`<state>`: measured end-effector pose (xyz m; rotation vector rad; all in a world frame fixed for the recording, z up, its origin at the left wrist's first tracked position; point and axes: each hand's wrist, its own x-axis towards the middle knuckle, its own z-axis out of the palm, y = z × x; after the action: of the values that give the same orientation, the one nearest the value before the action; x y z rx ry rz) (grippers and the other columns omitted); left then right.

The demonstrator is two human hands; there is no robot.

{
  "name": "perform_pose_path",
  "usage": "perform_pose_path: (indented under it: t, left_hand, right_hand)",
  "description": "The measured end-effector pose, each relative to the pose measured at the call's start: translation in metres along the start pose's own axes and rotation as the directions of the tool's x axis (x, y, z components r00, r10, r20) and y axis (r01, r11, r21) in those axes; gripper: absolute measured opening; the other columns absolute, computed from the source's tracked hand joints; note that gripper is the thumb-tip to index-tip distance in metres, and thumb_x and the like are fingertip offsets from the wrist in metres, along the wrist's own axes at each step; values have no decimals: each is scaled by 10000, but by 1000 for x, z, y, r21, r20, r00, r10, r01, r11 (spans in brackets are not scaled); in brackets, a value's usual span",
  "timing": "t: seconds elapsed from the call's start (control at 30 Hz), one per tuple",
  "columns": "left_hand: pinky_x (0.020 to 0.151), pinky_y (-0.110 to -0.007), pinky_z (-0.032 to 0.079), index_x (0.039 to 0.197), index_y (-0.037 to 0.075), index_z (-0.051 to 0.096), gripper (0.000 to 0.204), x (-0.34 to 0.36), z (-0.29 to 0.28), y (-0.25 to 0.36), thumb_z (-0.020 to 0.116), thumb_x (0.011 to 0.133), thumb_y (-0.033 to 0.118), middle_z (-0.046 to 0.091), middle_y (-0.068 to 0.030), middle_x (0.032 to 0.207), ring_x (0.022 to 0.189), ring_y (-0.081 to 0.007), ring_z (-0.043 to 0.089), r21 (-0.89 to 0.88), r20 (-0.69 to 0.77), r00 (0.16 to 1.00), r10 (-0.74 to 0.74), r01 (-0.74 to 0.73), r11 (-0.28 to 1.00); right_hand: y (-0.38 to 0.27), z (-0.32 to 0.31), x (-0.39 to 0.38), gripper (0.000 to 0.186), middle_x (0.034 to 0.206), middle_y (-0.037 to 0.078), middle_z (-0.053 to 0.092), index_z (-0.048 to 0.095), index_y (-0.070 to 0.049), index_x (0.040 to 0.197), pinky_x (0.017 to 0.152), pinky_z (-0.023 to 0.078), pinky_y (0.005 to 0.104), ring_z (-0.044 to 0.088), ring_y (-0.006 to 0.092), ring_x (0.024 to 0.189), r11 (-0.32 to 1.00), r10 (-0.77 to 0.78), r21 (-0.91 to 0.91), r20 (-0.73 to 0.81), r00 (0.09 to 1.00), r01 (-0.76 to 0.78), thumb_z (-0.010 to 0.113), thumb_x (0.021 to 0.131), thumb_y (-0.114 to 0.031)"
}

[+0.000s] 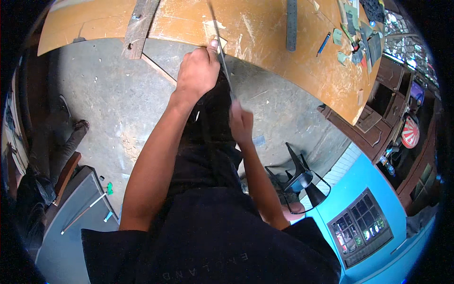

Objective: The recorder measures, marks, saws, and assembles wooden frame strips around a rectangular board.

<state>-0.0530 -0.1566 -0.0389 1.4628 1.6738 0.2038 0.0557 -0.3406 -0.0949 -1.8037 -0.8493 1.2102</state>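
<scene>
Left hand (197,72) fingers on workbench (265,42) edge, thin metal strip (221,57) beside thumb; right hand (241,124) fingers grip strip's near end.

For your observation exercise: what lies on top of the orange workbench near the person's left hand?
On the workbench a thin metal strip runs under the left hand, beside a pale scrap. The hand hides whatever lies beneath it.

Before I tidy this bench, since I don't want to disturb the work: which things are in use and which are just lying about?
In use:
left hand
small pale piece
long thin metal strip
right hand

Lying about:
dark flat bar
blue pen
weathered wooden plank
green scraps
</scene>
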Motion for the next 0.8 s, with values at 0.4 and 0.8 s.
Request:
perform_pose_path:
  t: [0.4,0.8]
  left_hand:
    - [861,-566,465,923,-58,676,563,0,0,0,385,1053,407,630,-357,919,979,-534,587,9,-4,999,-37,37,999]
    - [917,-567,465,910,-67,688,593,-2,5,-6,367,1043,414,636,-366,959,1005,-538,589,20,20,999,-50,49,999]
  right_hand:
    - [21,-28,-82,627,518,-13,430,475,-39,595,468,288,308,415,77,510,982,187,3,54,981,-187,394,1065,-446]
    - [-37,22,41,514,512,105,361,532,70,686,464,283,392,328,118,498,994,-106,4,-36,994,106,505,1044,-298]
